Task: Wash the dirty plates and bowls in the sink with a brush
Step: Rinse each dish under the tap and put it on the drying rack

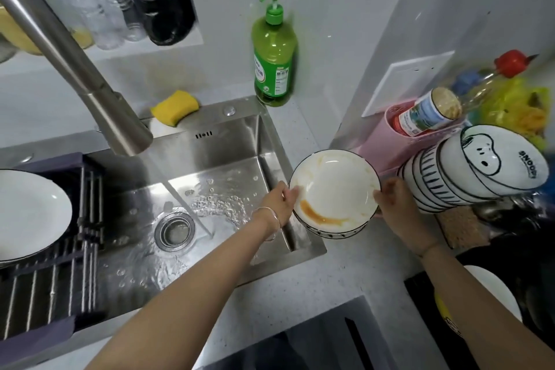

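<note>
Leftmost, one clean white plate [30, 213] lies on a dark drying rack [60, 279] set across the sink [210, 165]. One steel faucet [75, 63] slants in from the upper left, and water pours from it into the basin beside the single drain [174, 231]. One yellow sponge [175, 106] sits on the back ledge. One green pump bottle [274, 63] stands upright at the sink's back right corner.

Both hands hold one dirty dish [333, 189], white with a dark rim and an orange smear along its near side. It hangs over the counter just right of the sink's edge. The left hand [282, 201] grips the left rim with the thumb on top and the other fingers hidden beneath. The right hand [393, 204] clasps the right rim, fingers curled around it. A second striped rim shows under the dish, but I cannot tell whether that is another bowl.

Just beside the right hand leans one stack of striped bowls [435, 186]. Their number is unclear. A Snoopy-printed dish [504, 159] tops the stack.
</note>
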### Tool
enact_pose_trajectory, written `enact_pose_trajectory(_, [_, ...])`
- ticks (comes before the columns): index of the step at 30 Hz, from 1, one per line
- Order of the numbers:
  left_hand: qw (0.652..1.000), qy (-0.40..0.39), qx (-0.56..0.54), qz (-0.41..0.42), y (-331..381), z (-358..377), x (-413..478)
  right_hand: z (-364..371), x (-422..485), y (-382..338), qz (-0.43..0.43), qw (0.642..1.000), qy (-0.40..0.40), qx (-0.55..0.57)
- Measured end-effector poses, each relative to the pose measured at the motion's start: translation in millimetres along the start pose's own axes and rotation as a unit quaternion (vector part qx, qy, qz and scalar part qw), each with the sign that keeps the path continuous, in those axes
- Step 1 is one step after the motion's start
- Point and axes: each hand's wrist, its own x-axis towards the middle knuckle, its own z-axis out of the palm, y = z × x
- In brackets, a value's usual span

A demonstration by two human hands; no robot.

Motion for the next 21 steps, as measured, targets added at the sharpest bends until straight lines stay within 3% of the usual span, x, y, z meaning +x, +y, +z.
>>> enact_pose_trajectory(3, [0.994,0.044,-0.098,-0.010,-5.7,-14.4,-8.9,8.0,-11.0,-12.8,0.012,0.997,0.003,0.079])
enact_pose_trajectory(7, [0.967,0.031,-0.247,-0.048,-21.2,-49.9,-22.1,36.5,-19.6,-43.3,0.024,0.992,-0.030,0.124])
enact_pose_trajectory(10, [0.954,0.028,-0.293,-0.060,-48.5,-82.9,-30.3,78.1,-23.6,-66.5,0.034,0.986,-0.087,0.140])
enact_pose_trajectory(13, [0.930,0.076,-0.347,-0.092,-79.5,-113.1,-40.9,126.2,-31.5,-82.8,0.030,0.973,-0.171,0.152])
enact_pose_trajectory(16, [0.924,0.141,-0.340,-0.106,-107.2,-143.6,-53.6,176.3,-40.8,-94.3,0.011,0.969,-0.215,0.122])
enact_pose_trajectory(21, [0.927,0.217,-0.283,-0.116,-146.6,-183.7,-78.3,239.7,-63.6,-113.9,0.056,0.948,-0.282,0.133])
